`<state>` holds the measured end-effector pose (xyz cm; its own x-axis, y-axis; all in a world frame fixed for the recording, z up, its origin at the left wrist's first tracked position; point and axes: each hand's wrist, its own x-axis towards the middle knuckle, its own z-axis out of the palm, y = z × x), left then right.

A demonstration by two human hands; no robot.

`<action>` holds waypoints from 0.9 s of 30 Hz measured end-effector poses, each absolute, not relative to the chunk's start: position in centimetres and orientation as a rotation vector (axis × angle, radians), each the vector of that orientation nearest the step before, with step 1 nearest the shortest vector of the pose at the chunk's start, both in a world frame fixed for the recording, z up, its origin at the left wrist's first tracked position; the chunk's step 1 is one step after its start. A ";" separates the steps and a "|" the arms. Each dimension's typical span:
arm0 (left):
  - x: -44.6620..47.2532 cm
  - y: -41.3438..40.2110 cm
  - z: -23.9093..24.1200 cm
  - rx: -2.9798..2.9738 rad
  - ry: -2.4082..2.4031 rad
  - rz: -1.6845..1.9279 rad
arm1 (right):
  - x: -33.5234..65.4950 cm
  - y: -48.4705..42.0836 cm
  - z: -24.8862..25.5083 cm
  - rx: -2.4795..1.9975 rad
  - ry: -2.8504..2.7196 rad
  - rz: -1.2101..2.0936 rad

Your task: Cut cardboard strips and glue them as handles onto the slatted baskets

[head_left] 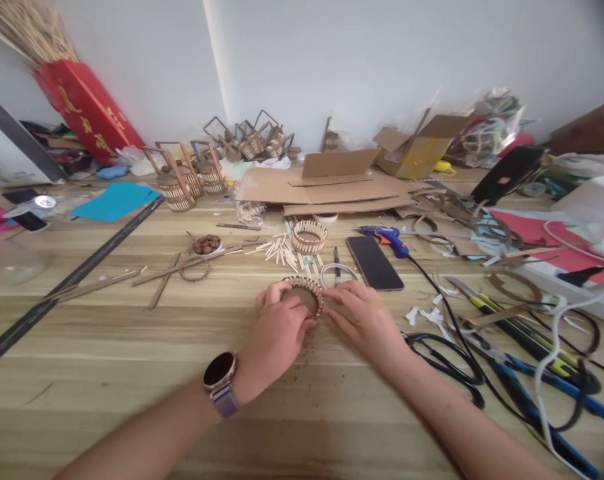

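A small round basket (306, 294) made of thin upright sticks round a cardboard base sits on the wooden table (132, 373) in front of me. My left hand (277, 330), with a watch on the wrist, curls round its left side. My right hand (362, 317) rests at its right side, fingertips pressed to the rim. A second stick basket ring (309, 237) stands a little farther back, beside loose sticks (282, 252).
A black phone (375, 262) and a blue glue gun (387, 238) lie right of the baskets. Scissors (452, 363), cutters and cables crowd the right side. Flat cardboard (327, 187), finished little baskets (182, 177), a dish of beads (207, 245) and a long black ruler (82, 270) lie behind and left.
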<state>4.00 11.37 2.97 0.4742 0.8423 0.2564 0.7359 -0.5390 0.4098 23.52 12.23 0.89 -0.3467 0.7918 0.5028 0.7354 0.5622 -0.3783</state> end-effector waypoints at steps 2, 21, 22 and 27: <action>3.7 11.4 3.1 2.493 1.311 0.611 | 23.8 12.1 1.3 -1.087 -2.207 0.068; 3.0 11.3 3.1 2.703 1.130 0.562 | 23.0 11.8 0.8 -0.931 -2.323 0.181; 3.0 11.3 3.1 2.709 1.123 0.565 | 23.0 11.8 0.8 -0.926 -2.317 0.183; 2.7 11.4 3.3 2.717 1.119 0.557 | 23.1 11.9 0.3 -0.954 -2.290 0.167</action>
<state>2.73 11.37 3.26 0.6527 0.7039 0.2803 0.6478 -0.7103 0.2753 23.13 11.94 0.26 -0.5285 0.6746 0.5153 0.5929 0.7278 -0.3447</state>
